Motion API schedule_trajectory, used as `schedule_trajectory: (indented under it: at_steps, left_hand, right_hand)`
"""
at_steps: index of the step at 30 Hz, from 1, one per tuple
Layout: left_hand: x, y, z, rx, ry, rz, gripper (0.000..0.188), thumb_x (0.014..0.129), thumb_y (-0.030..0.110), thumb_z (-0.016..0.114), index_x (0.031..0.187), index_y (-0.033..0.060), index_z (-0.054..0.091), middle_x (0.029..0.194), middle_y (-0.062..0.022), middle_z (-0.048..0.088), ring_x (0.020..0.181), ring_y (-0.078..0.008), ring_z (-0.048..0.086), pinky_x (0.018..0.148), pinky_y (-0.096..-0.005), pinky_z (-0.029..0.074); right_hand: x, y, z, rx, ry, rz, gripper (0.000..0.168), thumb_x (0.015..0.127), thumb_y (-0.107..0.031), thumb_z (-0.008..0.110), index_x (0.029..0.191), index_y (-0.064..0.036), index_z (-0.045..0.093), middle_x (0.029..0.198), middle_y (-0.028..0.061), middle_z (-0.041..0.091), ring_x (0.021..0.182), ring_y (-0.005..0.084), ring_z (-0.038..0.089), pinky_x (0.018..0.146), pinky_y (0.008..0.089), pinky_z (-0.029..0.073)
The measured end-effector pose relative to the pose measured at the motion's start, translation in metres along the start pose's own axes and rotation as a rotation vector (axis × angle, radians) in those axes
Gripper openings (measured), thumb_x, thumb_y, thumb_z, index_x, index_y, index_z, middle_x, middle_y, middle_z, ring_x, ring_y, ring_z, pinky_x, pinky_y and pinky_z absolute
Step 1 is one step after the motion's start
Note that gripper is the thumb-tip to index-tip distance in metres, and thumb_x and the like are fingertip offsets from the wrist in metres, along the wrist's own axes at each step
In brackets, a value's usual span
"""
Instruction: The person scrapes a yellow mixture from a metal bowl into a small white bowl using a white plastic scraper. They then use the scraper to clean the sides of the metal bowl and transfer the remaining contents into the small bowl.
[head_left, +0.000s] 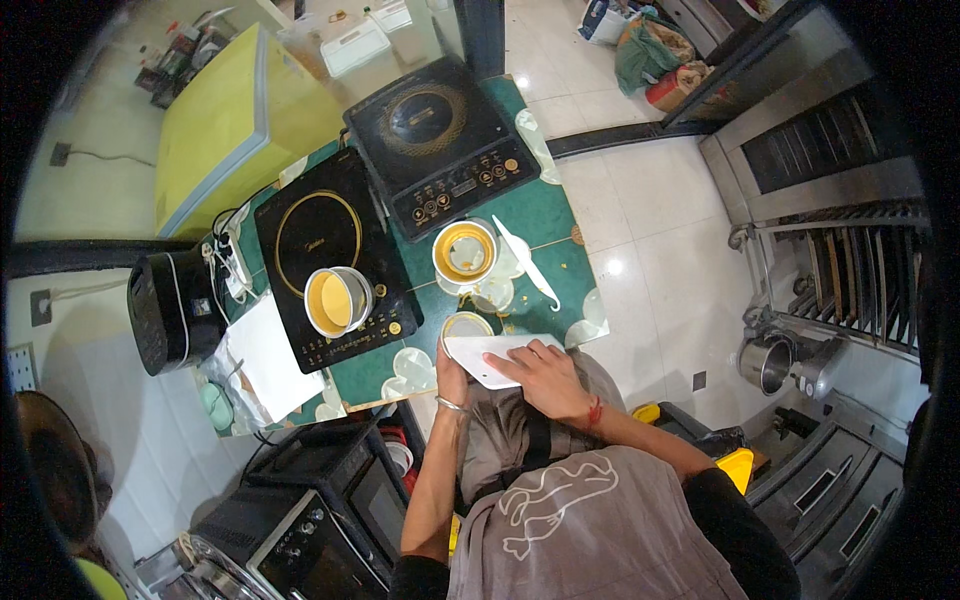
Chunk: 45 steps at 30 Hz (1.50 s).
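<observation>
My left hand (452, 379) holds a small round metal cake tin (459, 324) at the front edge of the table. In my right hand (546, 375) is a white plastic dough scraper (480, 358), which lies over the near part of that tin and hides it. A second tin (441, 259), with a yellow coating around its inner wall, stands just beyond. Beside it lies a white plastic spreading knife (529, 262), with yellow crumbs scattered nearby. To the left, tilted or stacked tins (360, 300) with a yellow inside rest on the black induction cooker.
The near cooker (307, 225) and a second induction cooker (427, 112) take up much of the green-patterned table (517, 199). White paper (274, 352), a power strip (236, 266) and a black appliance (169, 311) are at the left. Behind stands a yellow-green chest (210, 135).
</observation>
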<state>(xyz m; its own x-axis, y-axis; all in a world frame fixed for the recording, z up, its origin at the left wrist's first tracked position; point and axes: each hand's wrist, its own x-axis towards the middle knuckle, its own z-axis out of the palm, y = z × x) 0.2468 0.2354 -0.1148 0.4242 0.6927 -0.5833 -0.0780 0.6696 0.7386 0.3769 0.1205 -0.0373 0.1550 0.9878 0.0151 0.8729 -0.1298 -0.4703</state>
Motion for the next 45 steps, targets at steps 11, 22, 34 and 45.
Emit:
schedule_trajectory:
  at_steps: [11,22,34,45]
  left_hand:
    - [0.003,-0.041,0.007,0.279,0.005,0.311,0.064,0.083,0.000,0.053,0.140,0.0054,0.025,0.122,-0.0103,0.049,0.106,-0.0174,0.051,0.090,-0.0288,0.043]
    - [0.001,-0.010,-0.018,-0.195,-0.066,-0.203,0.044,0.084,0.000,0.041,0.127,0.0068,0.037,0.111,-0.0126,0.055,0.096,-0.0225,0.059,0.079,-0.0320,0.051]
    - [-0.001,-0.041,0.012,0.234,-0.059,0.269,0.059,0.084,0.001,0.051,0.138,0.0068,0.026,0.125,-0.0104,0.045,0.109,-0.0197,0.049,0.092,-0.0317,0.042]
    - [0.016,-0.022,-0.020,-0.233,-0.106,-0.222,0.040,0.089,0.001,0.037,0.129,0.0056,0.039,0.115,-0.0139,0.055,0.100,-0.0214,0.058,0.085,-0.0327,0.049]
  right_hand:
    - [0.001,-0.018,0.018,0.017,0.023,0.085,0.059,0.068,-0.010,0.057,0.126,-0.010,0.048,0.084,0.0041,0.054,0.080,0.0199,0.055,0.055,0.0313,0.049]
    - [-0.009,0.016,0.012,-0.138,0.035,-0.068,0.054,0.072,-0.013,0.053,0.125,-0.022,0.051,0.083,-0.0003,0.052,0.084,0.0177,0.051,0.070,0.0284,0.044]
    - [-0.002,-0.015,0.022,0.040,-0.003,0.138,0.059,0.068,-0.009,0.057,0.126,-0.009,0.047,0.084,0.0063,0.053,0.083,0.0221,0.054,0.057,0.0345,0.049]
    - [-0.012,0.015,0.020,-0.079,0.026,-0.087,0.054,0.070,-0.010,0.056,0.124,-0.014,0.051,0.084,0.0052,0.053,0.082,0.0212,0.053,0.058,0.0299,0.048]
